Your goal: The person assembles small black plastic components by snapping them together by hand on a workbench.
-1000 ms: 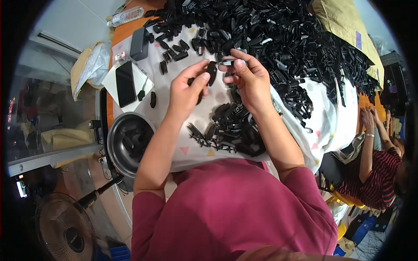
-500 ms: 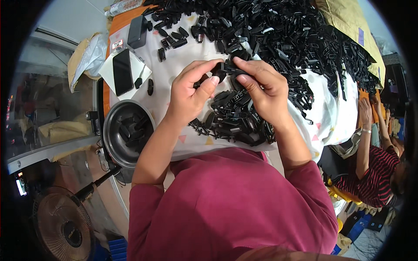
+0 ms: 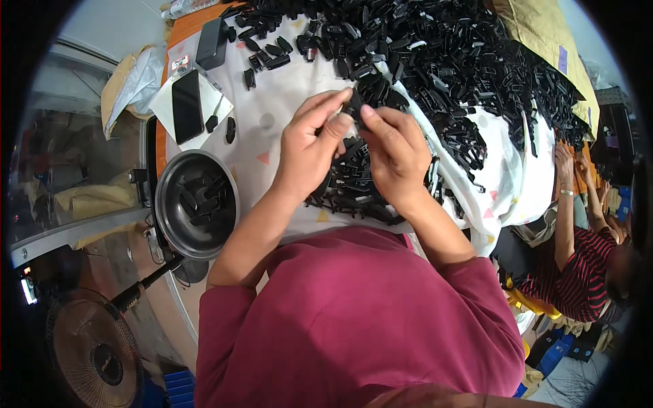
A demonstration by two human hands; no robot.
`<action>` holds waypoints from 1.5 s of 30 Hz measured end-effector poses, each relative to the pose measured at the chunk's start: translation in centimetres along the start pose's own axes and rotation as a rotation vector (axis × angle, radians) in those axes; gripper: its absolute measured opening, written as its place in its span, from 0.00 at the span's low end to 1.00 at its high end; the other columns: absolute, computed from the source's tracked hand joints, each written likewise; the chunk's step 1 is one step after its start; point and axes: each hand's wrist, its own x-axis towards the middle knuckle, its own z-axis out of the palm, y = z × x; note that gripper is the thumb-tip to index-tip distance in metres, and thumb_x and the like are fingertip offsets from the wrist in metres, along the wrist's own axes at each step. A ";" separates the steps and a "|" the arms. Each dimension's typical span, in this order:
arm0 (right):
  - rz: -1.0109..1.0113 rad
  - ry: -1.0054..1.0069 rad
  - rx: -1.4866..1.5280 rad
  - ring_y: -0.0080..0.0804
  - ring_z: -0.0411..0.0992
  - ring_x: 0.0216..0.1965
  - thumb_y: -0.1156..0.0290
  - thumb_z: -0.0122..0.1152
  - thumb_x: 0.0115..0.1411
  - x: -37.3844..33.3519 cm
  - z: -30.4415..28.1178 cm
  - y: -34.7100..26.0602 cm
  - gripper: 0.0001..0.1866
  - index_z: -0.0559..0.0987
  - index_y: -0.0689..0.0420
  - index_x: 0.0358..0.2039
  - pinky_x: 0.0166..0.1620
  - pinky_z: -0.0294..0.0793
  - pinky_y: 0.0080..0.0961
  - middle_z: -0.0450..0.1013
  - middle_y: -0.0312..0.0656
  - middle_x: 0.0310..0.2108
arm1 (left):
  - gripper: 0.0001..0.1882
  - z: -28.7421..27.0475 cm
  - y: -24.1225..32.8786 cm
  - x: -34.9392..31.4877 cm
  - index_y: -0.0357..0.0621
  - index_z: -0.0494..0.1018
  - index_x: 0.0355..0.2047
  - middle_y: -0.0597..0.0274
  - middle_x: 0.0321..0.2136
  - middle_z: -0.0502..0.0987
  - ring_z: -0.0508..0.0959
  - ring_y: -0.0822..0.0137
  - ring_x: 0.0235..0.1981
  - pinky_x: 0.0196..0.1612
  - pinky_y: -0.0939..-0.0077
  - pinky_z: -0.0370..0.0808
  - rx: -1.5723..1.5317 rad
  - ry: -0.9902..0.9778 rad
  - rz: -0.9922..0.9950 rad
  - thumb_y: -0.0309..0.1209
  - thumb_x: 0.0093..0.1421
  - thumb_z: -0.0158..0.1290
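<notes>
Between my two hands is a small black plastic part (image 3: 355, 103), partly covered by fingers. My left hand (image 3: 309, 143) pinches it from the left with thumb and forefinger. On the other side, the thumb and curled fingers of my right hand (image 3: 400, 151) grip the same part. Right below my hands lies a small heap of black plastic parts (image 3: 357, 194) on a white patterned cloth (image 3: 262, 126). A far larger pile of similar parts (image 3: 435, 51) spreads over the back and right of the table.
A metal bowl (image 3: 162, 211) with some black parts stands at the left. Behind it lie a phone (image 3: 187, 109) on white card and a dark box (image 3: 212, 44). A fan (image 3: 95, 353) stands at lower left. Another person in a striped shirt (image 3: 578, 272) works at the right.
My hands have drawn closer together, the right one moving left and slightly down. The black part has turned more upright between them. The whole view has shifted slightly.
</notes>
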 end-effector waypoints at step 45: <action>0.299 -0.668 -0.660 0.41 0.61 0.45 0.50 0.53 0.49 8.3 10.4 12.8 0.20 0.77 0.49 0.36 0.43 0.66 0.34 0.67 0.42 0.41 | 0.13 -11.2 -6.2 6.0 0.41 0.65 0.20 0.71 0.16 0.64 0.64 0.77 0.20 0.25 0.82 0.63 0.596 0.173 -0.204 0.28 0.44 0.61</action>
